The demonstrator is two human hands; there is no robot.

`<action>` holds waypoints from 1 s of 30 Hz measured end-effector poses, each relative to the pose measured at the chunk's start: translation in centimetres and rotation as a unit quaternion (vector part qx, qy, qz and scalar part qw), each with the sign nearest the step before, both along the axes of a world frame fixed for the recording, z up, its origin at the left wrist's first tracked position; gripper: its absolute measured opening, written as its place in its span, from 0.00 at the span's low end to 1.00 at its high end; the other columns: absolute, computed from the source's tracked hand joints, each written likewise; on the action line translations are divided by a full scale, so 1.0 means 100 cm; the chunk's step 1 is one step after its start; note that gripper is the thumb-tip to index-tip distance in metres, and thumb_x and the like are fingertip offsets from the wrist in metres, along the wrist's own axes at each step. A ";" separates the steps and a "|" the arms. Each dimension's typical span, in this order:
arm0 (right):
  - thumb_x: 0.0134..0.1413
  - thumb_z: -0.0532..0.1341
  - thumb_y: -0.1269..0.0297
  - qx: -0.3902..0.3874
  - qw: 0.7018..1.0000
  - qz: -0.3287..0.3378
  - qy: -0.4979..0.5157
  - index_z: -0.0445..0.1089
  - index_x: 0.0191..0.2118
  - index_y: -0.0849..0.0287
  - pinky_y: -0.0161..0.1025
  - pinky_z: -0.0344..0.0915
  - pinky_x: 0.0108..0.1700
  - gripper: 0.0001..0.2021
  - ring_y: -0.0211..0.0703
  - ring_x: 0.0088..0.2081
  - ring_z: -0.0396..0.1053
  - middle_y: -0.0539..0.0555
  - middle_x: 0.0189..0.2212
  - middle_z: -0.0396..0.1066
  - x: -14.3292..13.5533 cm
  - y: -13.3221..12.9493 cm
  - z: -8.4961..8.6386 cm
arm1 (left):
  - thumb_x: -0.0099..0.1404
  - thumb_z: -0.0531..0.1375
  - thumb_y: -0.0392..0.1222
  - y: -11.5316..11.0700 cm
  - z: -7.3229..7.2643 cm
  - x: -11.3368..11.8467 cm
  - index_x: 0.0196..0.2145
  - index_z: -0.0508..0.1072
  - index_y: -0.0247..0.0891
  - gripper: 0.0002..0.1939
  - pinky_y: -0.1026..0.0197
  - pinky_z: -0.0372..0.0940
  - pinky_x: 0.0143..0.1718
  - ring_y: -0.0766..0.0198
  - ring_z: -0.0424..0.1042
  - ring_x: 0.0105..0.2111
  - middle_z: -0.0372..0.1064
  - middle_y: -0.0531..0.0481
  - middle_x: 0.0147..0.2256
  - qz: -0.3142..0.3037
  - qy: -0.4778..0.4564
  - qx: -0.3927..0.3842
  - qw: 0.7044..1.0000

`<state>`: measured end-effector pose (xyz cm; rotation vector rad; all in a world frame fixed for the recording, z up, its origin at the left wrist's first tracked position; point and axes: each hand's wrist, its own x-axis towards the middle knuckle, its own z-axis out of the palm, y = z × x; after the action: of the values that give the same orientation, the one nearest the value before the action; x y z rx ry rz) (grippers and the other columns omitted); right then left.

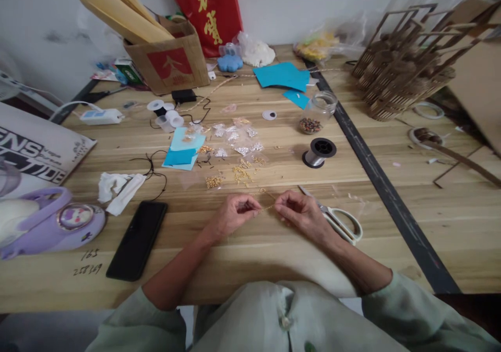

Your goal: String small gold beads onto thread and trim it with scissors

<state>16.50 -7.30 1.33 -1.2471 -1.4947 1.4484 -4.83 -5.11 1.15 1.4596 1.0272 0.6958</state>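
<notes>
Head view, and here's a fine gold strand, strung out between two hands just above the tabletop, with a small loop of it arching up behind. The left hand has thumb and forefinger pinched on one side; the right hand pinches the other, close by. What the remaining fingers grip, if anything, I can't tell.

It looks next to weightless, thin and limp, so it should sag or twist wherever it isn't supported. Smooth metal like that could slide between the pads, and a hard tug might snap or kink it. Best hold: fingertips only, light and close to the part being worked, barely any tension. Gold beads lie loose just beyond, ready to roll at a nudge, and the scissors sit beside the right hand.
</notes>
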 end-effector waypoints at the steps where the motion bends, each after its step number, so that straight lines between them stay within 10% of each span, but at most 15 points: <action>1: 0.56 0.60 0.55 0.021 0.999 0.013 -0.032 0.68 0.32 0.60 0.32 0.55 0.23 0.12 0.33 0.22 0.59 0.47 0.22 0.64 0.001 0.000 0.001 | 0.56 0.63 0.38 -0.001 0.001 0.000 0.30 0.74 0.32 0.05 0.66 0.65 0.34 0.67 0.70 0.30 0.73 0.48 0.29 -0.004 0.019 0.014 1.000; 9: 0.61 0.54 0.66 0.178 0.926 0.116 -0.312 0.67 0.33 0.57 0.35 0.54 0.30 0.07 0.38 0.27 0.65 0.50 0.25 0.69 0.002 -0.007 0.009 | 0.60 0.56 0.29 -0.004 0.001 0.000 0.32 0.75 0.35 0.08 0.65 0.64 0.34 0.65 0.70 0.31 0.73 0.47 0.32 -0.053 0.143 0.185 0.971; 15: 0.63 0.52 0.67 0.245 0.836 0.145 -0.469 0.66 0.34 0.59 0.38 0.48 0.29 0.07 0.40 0.27 0.67 0.53 0.29 0.72 -0.001 -0.013 0.008 | 0.63 0.53 0.28 -0.010 -0.004 0.004 0.33 0.73 0.35 0.10 0.60 0.64 0.39 0.61 0.67 0.37 0.69 0.46 0.33 -0.108 0.250 0.369 0.888; 23: 0.64 0.52 0.67 0.220 0.819 0.153 -0.507 0.66 0.34 0.60 0.38 0.47 0.29 0.08 0.40 0.28 0.70 0.52 0.30 0.72 -0.002 -0.012 0.018 | 0.64 0.52 0.28 -0.015 -0.003 0.005 0.31 0.71 0.35 0.09 0.59 0.63 0.37 0.60 0.63 0.36 0.66 0.46 0.32 -0.140 0.313 0.430 0.835; 30: 0.64 0.53 0.65 0.191 0.847 0.056 -0.492 0.69 0.36 0.57 0.35 0.51 0.30 0.09 0.39 0.28 0.69 0.51 0.30 0.73 0.045 0.010 0.039 | 0.66 0.53 0.30 -0.008 -0.006 0.000 0.34 0.72 0.34 0.08 0.61 0.64 0.38 0.62 0.66 0.37 0.68 0.47 0.33 -0.118 0.229 0.392 0.883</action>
<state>21.05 -6.27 5.28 -1.7546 -2.3870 0.4379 -4.80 -5.91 0.56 2.5058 0.9213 0.6263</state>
